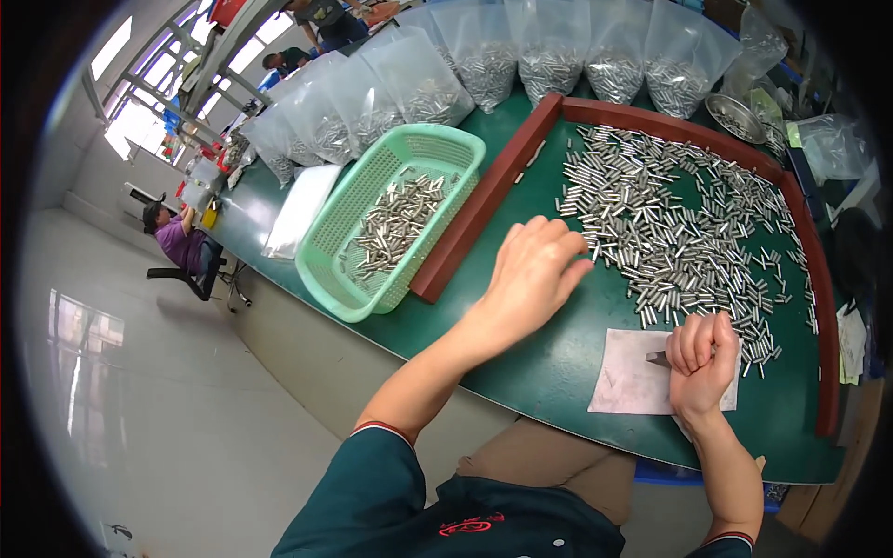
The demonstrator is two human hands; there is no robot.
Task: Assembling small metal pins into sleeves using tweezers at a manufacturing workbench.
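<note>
A large pile of short silver metal pins (670, 223) is spread over the green tabletop. My left hand (535, 279) is at the pile's left edge, palm down with the fingers curled inward. Whatever may be inside those fingers is hidden. Below the pile, my right hand (702, 363) is closed in a fist above a pale pinkish sheet (623, 377). A dark, flat metal tip (658, 359) sticks out of the fist to the left; the rest of that tool is covered by the fingers.
A green plastic basket (321, 251) holding pins stands left of a dark red wooden rail (488, 200). Clear bags of pins (493, 74) line the back, with a metal bowl (735, 119) at the right. A person in purple (181, 244) sits far left.
</note>
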